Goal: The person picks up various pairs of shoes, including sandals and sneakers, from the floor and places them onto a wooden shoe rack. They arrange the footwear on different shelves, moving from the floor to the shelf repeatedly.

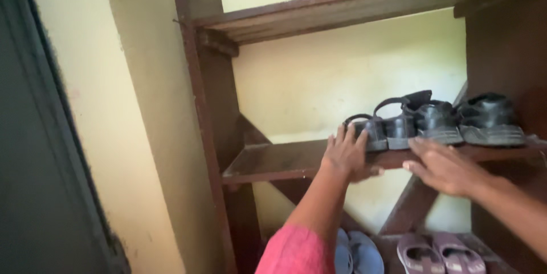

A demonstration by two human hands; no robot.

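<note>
A dark wooden rack (285,163) stands against a pale yellow wall (342,74); everything below is placed by its middle shelf. On that shelf, toward the right, sit four dark sandals (399,126) in a row, soles flat, side by side and touching. My left hand (346,155) rests at the shelf's front edge, fingers spread and loose against the leftmost sandal, gripping nothing. My right hand (441,167) hovers flat and unclenched just in front of the shelf, below the middle sandals, also empty. I judge the four sandals already set in place, with only nudging them straight left. The left half of the shelf is bare. Below it, on the lowest level, lie two blue slippers (356,254) and two mauve slippers (441,254). My pink sleeve (296,251) shows at the bottom.
</note>
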